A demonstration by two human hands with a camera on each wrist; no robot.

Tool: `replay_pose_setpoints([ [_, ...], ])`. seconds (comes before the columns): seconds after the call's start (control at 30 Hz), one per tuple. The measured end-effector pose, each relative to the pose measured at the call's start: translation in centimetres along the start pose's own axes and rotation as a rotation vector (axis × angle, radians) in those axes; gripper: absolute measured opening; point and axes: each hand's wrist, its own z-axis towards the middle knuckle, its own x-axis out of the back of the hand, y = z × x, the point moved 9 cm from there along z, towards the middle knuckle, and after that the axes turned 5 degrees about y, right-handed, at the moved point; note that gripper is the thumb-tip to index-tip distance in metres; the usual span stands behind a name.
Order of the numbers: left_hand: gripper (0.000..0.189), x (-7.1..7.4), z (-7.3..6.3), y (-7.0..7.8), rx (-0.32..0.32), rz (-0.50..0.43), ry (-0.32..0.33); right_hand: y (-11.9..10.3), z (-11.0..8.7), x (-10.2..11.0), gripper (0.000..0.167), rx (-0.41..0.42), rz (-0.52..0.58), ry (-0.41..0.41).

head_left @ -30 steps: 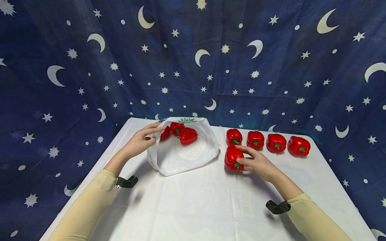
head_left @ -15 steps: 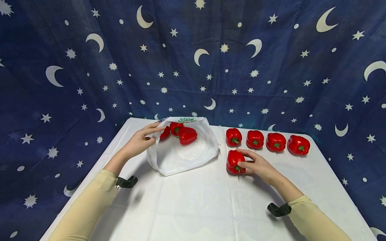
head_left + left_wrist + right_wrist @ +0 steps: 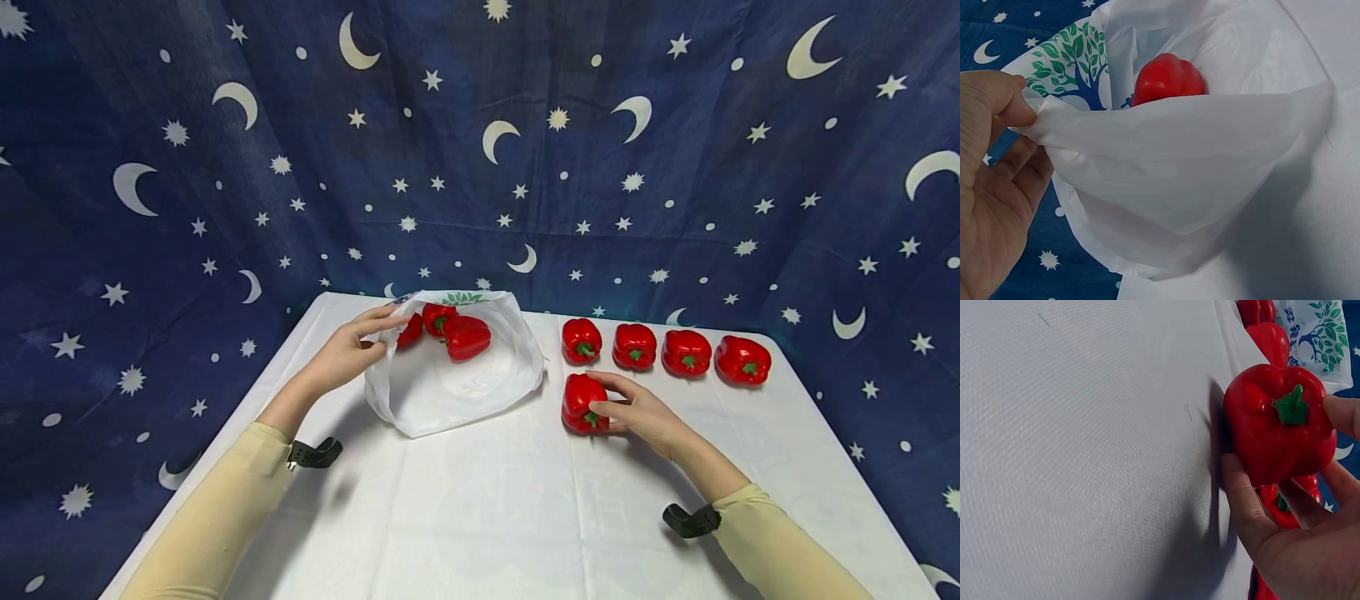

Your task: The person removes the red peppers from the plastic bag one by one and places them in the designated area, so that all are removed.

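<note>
My left hand (image 3: 345, 354) pinches the rim of a white plastic bag (image 3: 480, 392) between thumb and fingers, holding its mouth open; the left wrist view shows the grip on the bag's edge (image 3: 1166, 140). Inside lie three red bell peppers, among them one large pepper (image 3: 468, 339) and a smaller-looking one behind it (image 3: 438, 317). My right hand (image 3: 648, 417) grips another red bell pepper (image 3: 581, 405), to the right of the bag. Seen from the right wrist, thumb and fingers wrap the sides of this bell pepper (image 3: 1272, 434), its green stem toward the camera.
Several more red bell peppers stand in a row at the back right, from the nearest to the bag (image 3: 581, 340) to the one farthest right (image 3: 742, 361). A white cloth covers the table (image 3: 480, 517). Behind it hangs a dark blue curtain (image 3: 450, 150) with moons and stars.
Since a second ago my right hand has drawn the bell pepper slightly toward me, away from the row; over the last half second it barely moves. My left hand stays on the bag.
</note>
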Motion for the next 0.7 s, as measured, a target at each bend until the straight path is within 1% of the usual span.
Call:
replay_pose_setpoints([
  [0.23,0.052,0.07,-0.03,-0.01,-0.009,0.004,0.001,0.19,-0.03,0.14,0.079,-0.011,0.008,-0.006],
  [0.53,0.051,0.07,-0.05,-0.02,-0.012,-0.008,0.005,0.69,0.01,0.21,0.076,-0.028,0.084,-0.017],
  [0.7,0.05,0.03,0.02,0.11,-0.014,-0.004,0.002,0.92,0.14,0.25,0.077,-0.045,0.087,-0.02],
])
